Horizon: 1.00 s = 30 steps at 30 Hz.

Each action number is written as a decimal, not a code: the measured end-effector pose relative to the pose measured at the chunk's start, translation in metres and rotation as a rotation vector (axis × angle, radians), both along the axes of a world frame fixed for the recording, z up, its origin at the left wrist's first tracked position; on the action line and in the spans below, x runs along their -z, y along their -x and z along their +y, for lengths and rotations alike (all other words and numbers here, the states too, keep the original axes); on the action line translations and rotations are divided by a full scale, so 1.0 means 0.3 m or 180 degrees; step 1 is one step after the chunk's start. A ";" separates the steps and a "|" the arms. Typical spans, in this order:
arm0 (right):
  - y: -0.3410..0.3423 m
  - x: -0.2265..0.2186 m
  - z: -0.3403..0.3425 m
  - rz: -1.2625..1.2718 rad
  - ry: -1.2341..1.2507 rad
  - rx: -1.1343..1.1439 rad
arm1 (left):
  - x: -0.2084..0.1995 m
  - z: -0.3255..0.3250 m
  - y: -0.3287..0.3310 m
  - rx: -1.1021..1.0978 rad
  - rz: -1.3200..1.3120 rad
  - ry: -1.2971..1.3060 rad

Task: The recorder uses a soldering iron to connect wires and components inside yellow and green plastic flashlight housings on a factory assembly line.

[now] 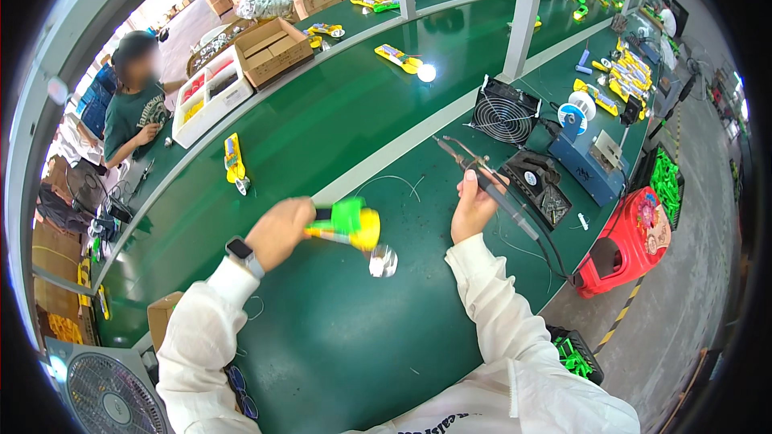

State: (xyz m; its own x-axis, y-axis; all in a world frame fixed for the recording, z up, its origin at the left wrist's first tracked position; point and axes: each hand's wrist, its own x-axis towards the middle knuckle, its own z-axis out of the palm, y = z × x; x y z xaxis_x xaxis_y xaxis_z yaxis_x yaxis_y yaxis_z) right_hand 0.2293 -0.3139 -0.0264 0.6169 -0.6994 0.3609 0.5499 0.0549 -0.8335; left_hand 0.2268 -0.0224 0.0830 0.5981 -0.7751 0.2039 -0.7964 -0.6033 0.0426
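Observation:
My left hand [280, 233], with a watch on its wrist, is closed around a yellow-and-green plastic lamp [366, 227], which is blurred by motion. A round silver reflector [383, 261] hangs at the lamp's end, above the green bench [346, 337]. To the right, my right hand [476, 207] grips a soldering iron [510, 210] by its handle. The iron's tip points up and away to the left, toward the far side of the bench, apart from the lamp. A thin metal guide runs beside the tip.
Beyond the bench strip runs a green conveyor with a lit lamp [426, 72] and a yellow lamp [234, 162]. At right stand a black fan [505, 115], a black tray [540, 185], a blue soldering station [591, 162], a solder spool [577, 109] and a red stool [626, 261]. A co-worker [135, 104] sits opposite.

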 end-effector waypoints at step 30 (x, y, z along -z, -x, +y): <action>0.012 -0.048 0.001 0.0443 0.0523 -0.0028 | 0.283 -0.603 -1.122 -0.1779 0.1229 0.1703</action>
